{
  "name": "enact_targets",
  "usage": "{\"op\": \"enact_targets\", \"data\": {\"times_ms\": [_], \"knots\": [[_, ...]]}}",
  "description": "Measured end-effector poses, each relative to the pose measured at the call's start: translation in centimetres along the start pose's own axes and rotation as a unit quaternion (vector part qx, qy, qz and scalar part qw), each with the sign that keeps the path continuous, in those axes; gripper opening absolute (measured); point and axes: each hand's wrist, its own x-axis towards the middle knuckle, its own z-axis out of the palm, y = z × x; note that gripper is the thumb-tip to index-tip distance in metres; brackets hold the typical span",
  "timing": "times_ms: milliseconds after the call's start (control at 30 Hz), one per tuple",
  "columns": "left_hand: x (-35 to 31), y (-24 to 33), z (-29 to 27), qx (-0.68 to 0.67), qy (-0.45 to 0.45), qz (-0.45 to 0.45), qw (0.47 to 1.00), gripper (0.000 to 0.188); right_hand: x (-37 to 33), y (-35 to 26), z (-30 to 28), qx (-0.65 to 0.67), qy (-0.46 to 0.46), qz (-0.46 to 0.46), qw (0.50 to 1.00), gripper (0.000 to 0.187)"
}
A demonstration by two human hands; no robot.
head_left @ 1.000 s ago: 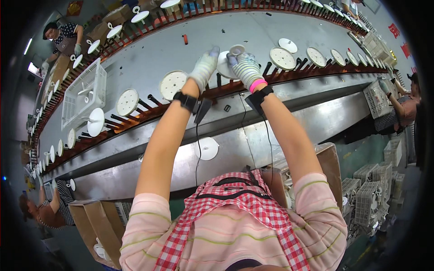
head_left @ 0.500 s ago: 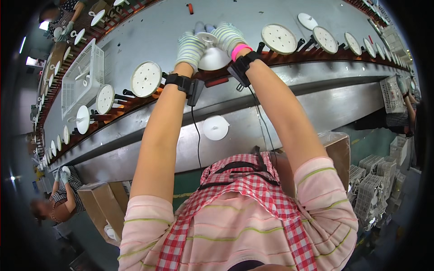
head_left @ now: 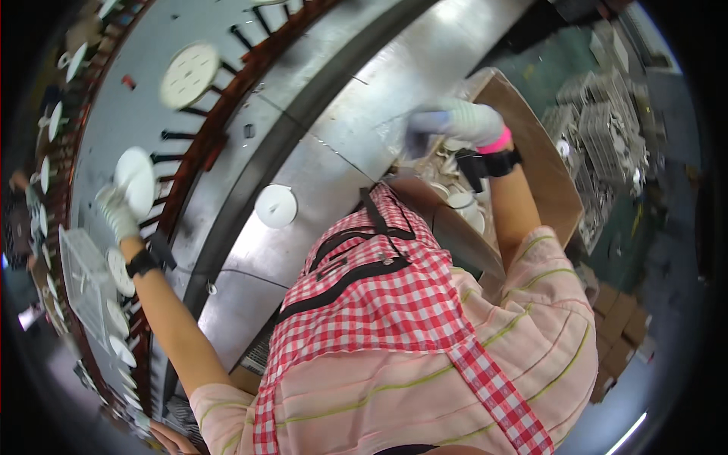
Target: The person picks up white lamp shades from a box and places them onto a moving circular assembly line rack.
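My left hand (head_left: 117, 214), in a striped glove, is out at the left over the conveyor. Its fingers close on the lower left edge of a white round disc (head_left: 136, 180), which stands tilted next to the black-tipped pegs. On the right, my gloved right hand (head_left: 457, 123) hangs over an open cardboard box (head_left: 535, 144). Its fingers bend downward and are smeared by motion, so whether they hold anything does not show. White plastic parts (head_left: 462, 203) lie inside the box below it.
A row of pegs (head_left: 176, 136) runs along the conveyor, with a perforated cream disc (head_left: 189, 76) farther up. Beside my left forearm stands a white plastic basket (head_left: 85, 277). Another white disc (head_left: 276, 206) lies on the metal ledge. Stacked crates (head_left: 607, 125) stand at the right.
My hands have parted from the white part they held together. The left moved left to a disc; the right swung right over the box. The view has turned to the right.
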Motion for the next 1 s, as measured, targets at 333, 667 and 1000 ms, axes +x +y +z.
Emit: {"op": "enact_targets", "data": {"times_ms": [333, 667, 1000], "knots": [[-0.5, 0.9, -0.6, 0.211, 0.032, -0.257, 0.942, 0.031, -3.5, 46.2, -4.6, -0.306, 0.223, 0.321, 0.868, 0.046], [-14.0, 14.1, 2.3, -0.253, 0.261, -0.427, 0.828, 0.037, -8.0, 46.1, -1.4, -0.491, 0.256, 0.356, 0.753, 0.016], [-14.6, 36.8, 18.7, -0.275, -0.396, -0.063, 0.874, 0.066, -8.1, 14.4, -1.4, -0.212, 0.507, -0.062, 0.833, 0.027]]}}
